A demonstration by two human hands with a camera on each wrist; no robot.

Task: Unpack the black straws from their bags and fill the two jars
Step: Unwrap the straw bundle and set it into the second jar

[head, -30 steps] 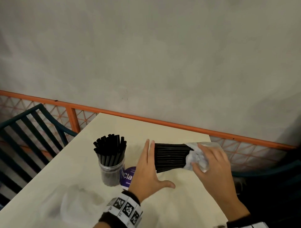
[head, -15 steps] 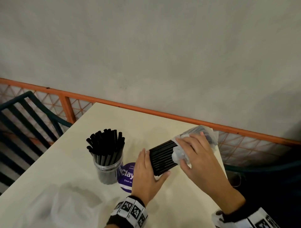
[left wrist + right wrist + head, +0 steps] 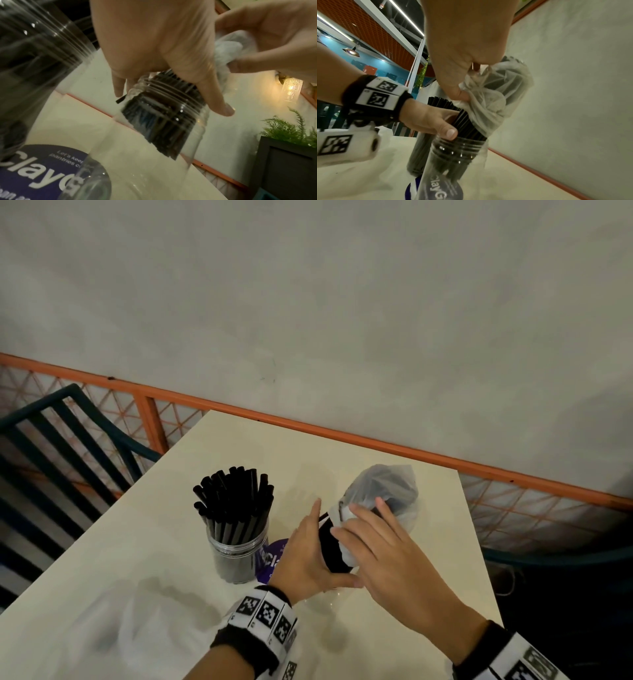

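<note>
A clear jar (image 3: 238, 549) packed with black straws stands left of my hands. My right hand (image 3: 373, 546) pinches the crumpled clear bag (image 3: 383, 491) that still covers the top of a second bundle of black straws (image 3: 467, 125). That bundle stands almost upright, its lower end inside a second clear jar (image 3: 450, 169), which my hands mostly hide in the head view. My left hand (image 3: 308, 556) holds the bare straws just above that jar's mouth, thumb (image 3: 448, 131) on the near side, fingers on the far side.
An empty clear bag (image 3: 154, 628) lies on the cream table (image 3: 411, 611) at lower left. A round purple label (image 3: 270, 559) lies between the jars. A dark slatted chair (image 3: 68, 457) stands left; an orange railing (image 3: 376, 445) runs behind the table.
The bundle has swung from lying sideways to nearly upright, and its bare end has gone down into the second jar. My left thumb has closed under it.
</note>
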